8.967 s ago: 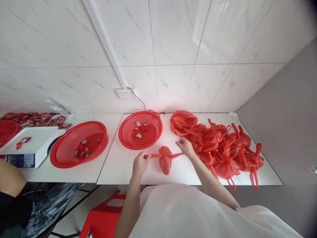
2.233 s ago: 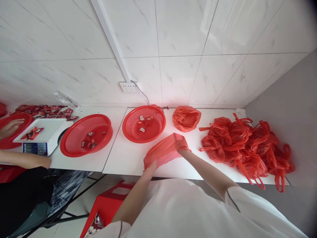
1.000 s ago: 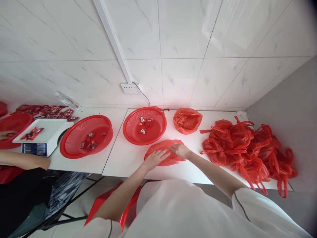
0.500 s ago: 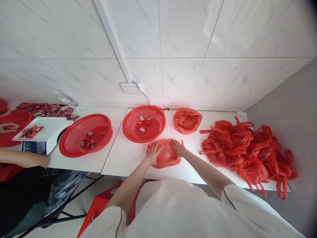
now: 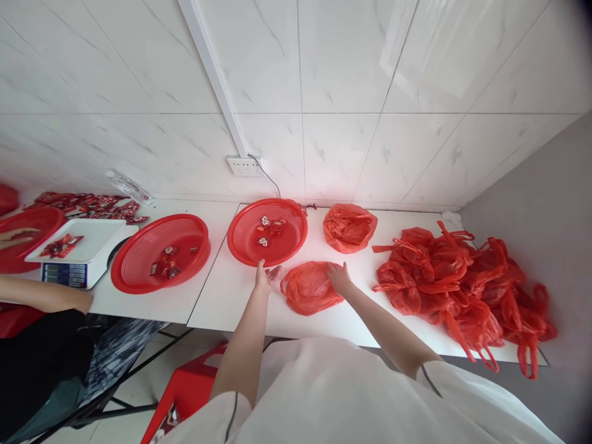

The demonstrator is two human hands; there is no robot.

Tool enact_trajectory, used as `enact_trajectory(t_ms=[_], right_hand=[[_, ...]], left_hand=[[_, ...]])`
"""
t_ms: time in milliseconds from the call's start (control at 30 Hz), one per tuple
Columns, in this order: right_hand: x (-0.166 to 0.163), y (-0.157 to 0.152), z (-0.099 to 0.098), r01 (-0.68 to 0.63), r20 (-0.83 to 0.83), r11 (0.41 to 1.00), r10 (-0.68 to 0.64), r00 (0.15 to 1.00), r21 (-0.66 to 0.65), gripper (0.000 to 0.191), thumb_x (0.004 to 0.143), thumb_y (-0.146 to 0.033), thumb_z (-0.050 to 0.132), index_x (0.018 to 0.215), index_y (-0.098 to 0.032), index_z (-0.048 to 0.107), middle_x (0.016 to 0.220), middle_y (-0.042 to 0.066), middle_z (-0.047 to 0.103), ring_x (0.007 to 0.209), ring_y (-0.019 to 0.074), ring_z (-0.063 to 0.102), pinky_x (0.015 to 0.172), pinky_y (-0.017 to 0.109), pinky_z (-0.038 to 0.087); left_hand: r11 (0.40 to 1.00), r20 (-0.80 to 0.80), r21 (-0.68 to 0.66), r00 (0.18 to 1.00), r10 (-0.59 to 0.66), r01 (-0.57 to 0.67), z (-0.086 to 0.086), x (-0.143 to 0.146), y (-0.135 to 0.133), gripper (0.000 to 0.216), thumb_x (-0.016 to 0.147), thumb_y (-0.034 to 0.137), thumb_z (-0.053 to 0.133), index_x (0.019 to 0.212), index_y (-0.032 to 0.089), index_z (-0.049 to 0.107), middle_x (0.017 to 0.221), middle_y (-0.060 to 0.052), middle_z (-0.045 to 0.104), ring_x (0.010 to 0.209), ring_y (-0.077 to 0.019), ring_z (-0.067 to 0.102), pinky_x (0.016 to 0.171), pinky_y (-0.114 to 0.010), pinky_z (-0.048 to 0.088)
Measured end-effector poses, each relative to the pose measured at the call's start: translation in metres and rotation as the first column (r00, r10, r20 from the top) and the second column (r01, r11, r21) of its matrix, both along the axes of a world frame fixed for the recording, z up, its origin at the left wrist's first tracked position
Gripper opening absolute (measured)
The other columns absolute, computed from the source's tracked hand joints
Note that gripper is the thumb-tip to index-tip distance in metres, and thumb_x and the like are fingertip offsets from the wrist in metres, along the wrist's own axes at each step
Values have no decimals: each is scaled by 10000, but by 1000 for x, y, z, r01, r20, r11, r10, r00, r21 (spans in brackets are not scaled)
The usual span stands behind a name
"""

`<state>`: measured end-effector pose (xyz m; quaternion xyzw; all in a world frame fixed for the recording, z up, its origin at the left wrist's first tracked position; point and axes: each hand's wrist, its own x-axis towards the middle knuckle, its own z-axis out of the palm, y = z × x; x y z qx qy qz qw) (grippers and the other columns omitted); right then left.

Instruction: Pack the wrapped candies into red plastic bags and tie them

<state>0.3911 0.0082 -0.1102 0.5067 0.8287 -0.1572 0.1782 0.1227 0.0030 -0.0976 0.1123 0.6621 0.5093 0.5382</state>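
Note:
A red plastic bag (image 5: 309,290) lies open and flattened on the white table in front of me. My right hand (image 5: 340,279) is at its right edge, fingers curled on the plastic and thumb sticking up. My left hand (image 5: 265,279) is empty, with fingers apart, at the front rim of a red mesh basket (image 5: 240,248). Several small wrapped sweets (image 5: 276,227) sit in that basket. Behind the flat bag stands another red plastic bag (image 5: 350,228), its mouth open upward.
Several tied red bags (image 5: 444,271) are heaped at the right. To the left are a second red basket (image 5: 134,262) with sweets, a weighing scale (image 5: 99,243) and a co-worker's arm (image 5: 41,293). A socket strip (image 5: 244,166) is on the tiled wall.
My left hand has left the bag and moved left to the basket rim. The flat bag has shifted slightly right with my right hand. The co-worker's hand has released its sweets.

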Motion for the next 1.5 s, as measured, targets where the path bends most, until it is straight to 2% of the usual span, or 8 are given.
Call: enact_trajectory(t_ms=[133, 333, 567, 767, 1000, 1167, 1300, 1500], right_hand=[[10, -6, 20, 73, -151, 987, -51, 987, 142, 592, 830, -126, 552, 1408, -173, 437, 1545, 177, 297, 1366, 327, 342, 1141, 619, -37], [43, -32, 20, 272, -596, 962, -201, 777, 29, 422, 894, -285, 519, 1306, -194, 528, 1410, 135, 487, 1277, 253, 492, 1029, 411, 431], [88, -62, -6, 504, -779, 862, -351, 520, -52, 298, 916, -342, 470, 1121, -186, 620, 1141, 122, 647, 952, 241, 667, 833, 422, 545], [73, -53, 21, 546, -862, 838, -269, 430, 11, 294, 931, -353, 450, 1091, -184, 629, 1089, 119, 663, 902, 223, 669, 810, 418, 561], [18, -33, 62, 365, -902, 928, -96, 422, 72, 318, 937, -359, 478, 1208, -216, 564, 1187, 107, 626, 1105, 236, 608, 949, 424, 510], [-19, -18, 68, 241, -820, 960, -23, 572, 140, 697, 809, -453, 676, 1402, -217, 395, 1408, 145, 462, 1306, 304, 443, 1065, 496, 392], [-46, -20, 64, 248, -721, 961, -86, 688, 122, 733, 755, -471, 725, 1380, -209, 445, 1400, 172, 443, 1234, 351, 484, 1017, 527, 404], [-51, -20, 53, 212, -819, 970, -219, 531, -122, 602, 683, -357, 788, 1210, -183, 555, 1195, 124, 590, 1018, 250, 608, 897, 402, 494]], left_hand=[[999, 191, 37, 981, 26, -34, 11, -17, 4, 77, 818, 157, 492, 854, 152, 560, 810, -89, 686, 824, -185, 691, 748, -287, 586], [995, 280, 88, 960, 25, -51, 19, -14, -5, 135, 691, 53, 521, 771, 142, 582, 736, -53, 680, 684, -153, 666, 663, -260, 574], [982, 213, 173, 976, 43, -81, 33, 9, -61, 119, 595, 87, 622, 693, 144, 585, 755, -36, 687, 775, -185, 665, 750, -333, 571], [953, 179, 292, 984, 22, -75, 46, 45, -90, 373, 603, 130, 650, 975, 152, 672, 989, -70, 706, 947, -246, 662, 839, -409, 561], [971, 107, 238, 994, 2, -27, 55, 60, -109, 464, 619, 143, 656, 1083, 169, 654, 1017, -69, 701, 950, -243, 659, 844, -402, 555], [970, 86, 241, 996, -25, 4, 66, 68, -116, 427, 613, 179, 666, 1040, 175, 666, 1124, -90, 679, 1020, -270, 636, 832, -391, 547], [966, 102, 256, 994, -47, 19, 71, 75, -117, 455, 609, 179, 652, 1064, 202, 657, 1114, -63, 682, 996, -254, 640, 815, -373, 548], [982, 107, 189, 994, -16, -5, 69, 79, -122, 426, 592, 165, 650, 1018, 187, 658, 999, -51, 691, 919, -235, 647, 759, -348, 562]])
